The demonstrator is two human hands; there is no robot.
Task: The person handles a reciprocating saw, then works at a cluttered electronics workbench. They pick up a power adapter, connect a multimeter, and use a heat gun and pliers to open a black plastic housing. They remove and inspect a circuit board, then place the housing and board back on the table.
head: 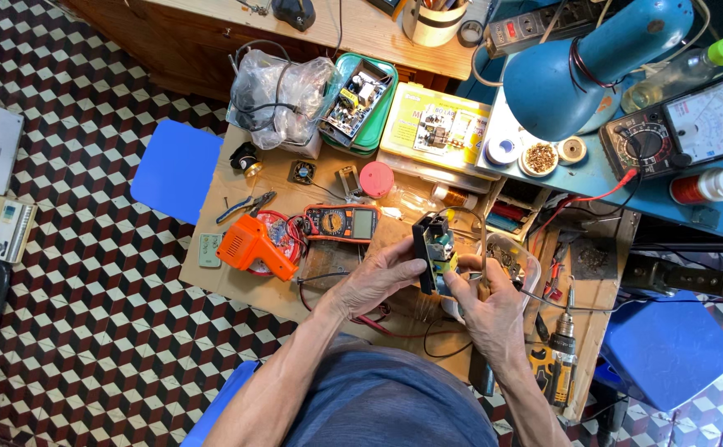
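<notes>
Green tray (375, 136) holds circuit boards (both hands' grip closed on a black adapter (433, 252)).

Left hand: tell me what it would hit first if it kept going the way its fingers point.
The left hand points up-right and already grips the small circuit board. Past that, probably the clear plastic container, though depth is hard to judge.

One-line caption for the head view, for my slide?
Both hands, left hand and right hand, hold a small circuit board above a cluttered cardboard mat.
</notes>
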